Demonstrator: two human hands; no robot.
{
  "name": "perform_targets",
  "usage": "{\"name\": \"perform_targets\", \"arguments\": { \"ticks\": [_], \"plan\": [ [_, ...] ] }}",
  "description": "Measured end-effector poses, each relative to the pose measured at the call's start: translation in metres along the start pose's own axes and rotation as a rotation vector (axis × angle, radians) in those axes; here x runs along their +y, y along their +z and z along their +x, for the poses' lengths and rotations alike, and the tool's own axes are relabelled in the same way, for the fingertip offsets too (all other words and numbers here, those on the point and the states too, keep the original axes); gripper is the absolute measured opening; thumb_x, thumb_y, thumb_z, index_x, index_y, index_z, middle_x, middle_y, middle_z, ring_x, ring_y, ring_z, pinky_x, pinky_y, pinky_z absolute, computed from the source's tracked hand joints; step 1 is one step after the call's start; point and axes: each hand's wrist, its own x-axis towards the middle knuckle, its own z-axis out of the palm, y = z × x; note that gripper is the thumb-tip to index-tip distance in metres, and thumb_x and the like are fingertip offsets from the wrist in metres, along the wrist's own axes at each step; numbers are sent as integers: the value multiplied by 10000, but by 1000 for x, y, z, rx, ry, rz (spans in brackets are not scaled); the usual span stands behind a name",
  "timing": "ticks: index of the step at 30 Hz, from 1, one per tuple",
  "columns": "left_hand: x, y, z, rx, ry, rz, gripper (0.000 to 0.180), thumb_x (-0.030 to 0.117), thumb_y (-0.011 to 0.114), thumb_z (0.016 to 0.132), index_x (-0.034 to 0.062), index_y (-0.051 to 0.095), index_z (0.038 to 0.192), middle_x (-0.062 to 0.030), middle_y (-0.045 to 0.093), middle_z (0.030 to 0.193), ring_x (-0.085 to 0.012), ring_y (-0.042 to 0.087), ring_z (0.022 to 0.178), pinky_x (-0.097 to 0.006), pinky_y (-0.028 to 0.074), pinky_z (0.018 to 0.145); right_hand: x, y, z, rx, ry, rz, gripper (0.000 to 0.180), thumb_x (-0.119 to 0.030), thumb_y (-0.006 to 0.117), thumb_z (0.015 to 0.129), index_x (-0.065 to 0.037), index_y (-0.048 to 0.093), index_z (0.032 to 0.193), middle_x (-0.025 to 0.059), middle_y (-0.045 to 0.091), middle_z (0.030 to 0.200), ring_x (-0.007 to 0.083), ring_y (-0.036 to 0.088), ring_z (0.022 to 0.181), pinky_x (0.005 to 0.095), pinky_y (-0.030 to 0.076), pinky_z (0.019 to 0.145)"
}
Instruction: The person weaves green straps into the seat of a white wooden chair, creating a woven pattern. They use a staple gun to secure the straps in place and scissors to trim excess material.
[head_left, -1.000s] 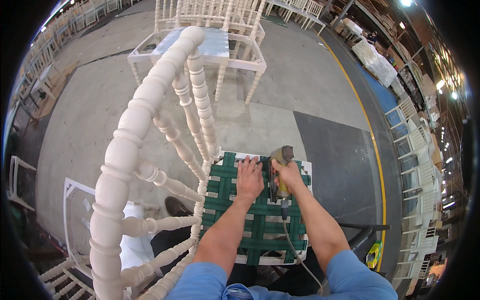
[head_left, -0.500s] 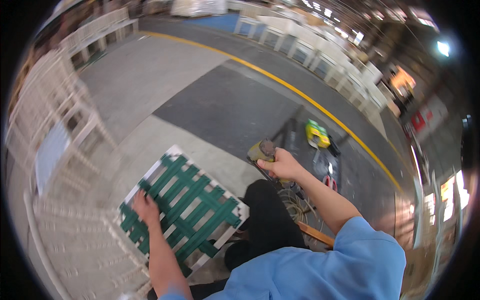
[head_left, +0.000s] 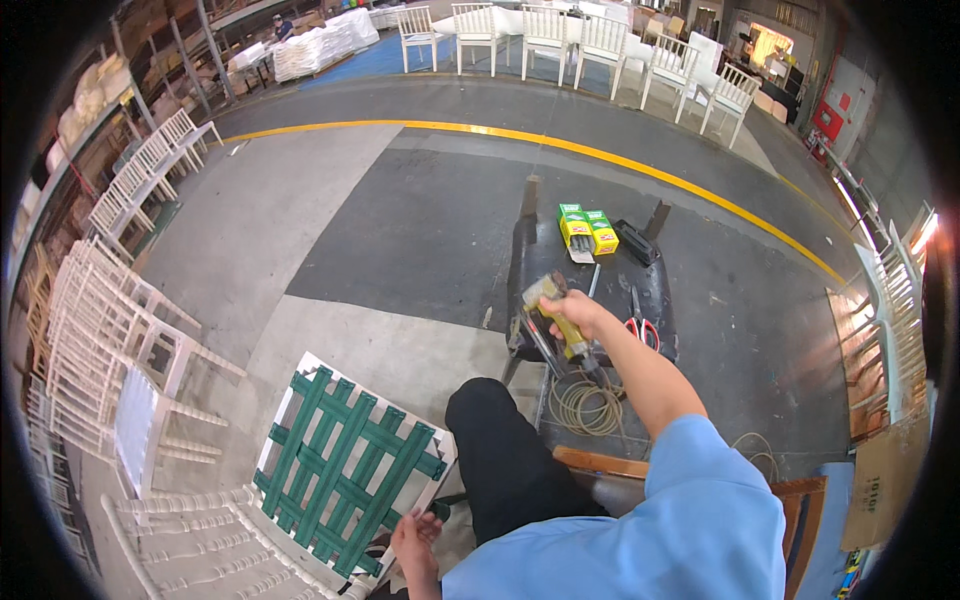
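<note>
A white seat frame (head_left: 290, 405) woven with dark green webbing straps (head_left: 345, 440) leans tilted beside my left knee. My left hand (head_left: 415, 545) is at its near right edge, fingers closed on what looks like a green strap end; the grip is partly hidden. In my right hand (head_left: 575, 315) is a yellowish, worn air staple gun (head_left: 545, 292), held over the near edge of a dark stand (head_left: 520, 265). On the stand lie green and yellow boxes (head_left: 603, 235), one opened with staples showing, red-handled scissors (head_left: 645, 332) and a black tool (head_left: 636, 243).
A coiled air hose (head_left: 585, 405) hangs below the staple gun. White chairs (head_left: 110, 350) are stacked at left, and a white spindle-backed chair (head_left: 215, 545) stands near left. More white chairs (head_left: 545, 40) line up beyond a yellow floor line (head_left: 480, 128). A wooden chair (head_left: 610, 462) is beside me.
My left hand has moved from the frame's far left side to its near right edge. The staple gun has shifted slightly right. My view has turned and tilted up.
</note>
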Motion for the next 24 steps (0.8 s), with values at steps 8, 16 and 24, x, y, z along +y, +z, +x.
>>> {"name": "perform_targets", "arguments": {
  "ticks": [8, 16, 24],
  "plan": [
    [-22, -47, -13, 59, -511, -131, 1013, 756, 622, 943, 104, 256, 1627, -209, 455, 1487, -476, 499, 1343, -690, 438, 1099, 3, -49, 32, 486, -26, -971, 587, -490, 696, 982, -76, 655, 1396, 255, 699, 1237, 416, 701, 1131, 486, 553, 1020],
    [-9, -32, 4, 327, -332, -504, 960, 709, 633, 950, 118, 306, 1633, -174, 311, 1698, -456, 160, 1597, -643, 86, 1281, 17, -65, 41, 621, -180, -1170, 339, -316, 683, 952, -96, 778, 1192, 253, 701, 1229, 442, 673, 1166, 525, 548, 1004],
    [-8, -25, 10, 390, -217, -477, 591, 590, 652, 1005, 241, 547, 1470, -115, 598, 1365, -377, 511, 1269, -549, 345, 1119, 31, -65, 24, 653, -452, -1016, 659, -229, 756, 946, -90, 521, 1547, 296, 558, 1407, 468, 589, 1283, 504, 476, 1105]
  ]
}}
